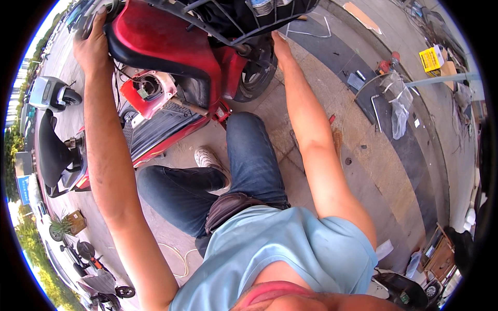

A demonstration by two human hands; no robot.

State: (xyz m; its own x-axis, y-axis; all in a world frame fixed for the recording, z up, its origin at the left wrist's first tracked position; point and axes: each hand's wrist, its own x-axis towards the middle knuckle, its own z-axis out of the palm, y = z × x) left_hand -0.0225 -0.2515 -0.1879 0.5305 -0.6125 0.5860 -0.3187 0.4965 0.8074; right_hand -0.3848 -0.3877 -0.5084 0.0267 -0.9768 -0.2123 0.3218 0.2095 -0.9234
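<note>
A red electric scooter stands tilted across the top of the view in front of me. My left hand is closed at the dark edge beside its red front panel; the exact part in its grasp is mostly hidden. Beside the black front wheel, under the wire basket, is my right hand, its fingers largely out of sight. An opened red-and-white housing with a round hollow and wires showing sits below the panel, over the ribbed footboard.
The scooter's black seat is at the left. Toward the right lie a clear plastic bag, a bent metal rod and a yellow box. Parked scooters stand at far left. A pale cable is looped on the ground.
</note>
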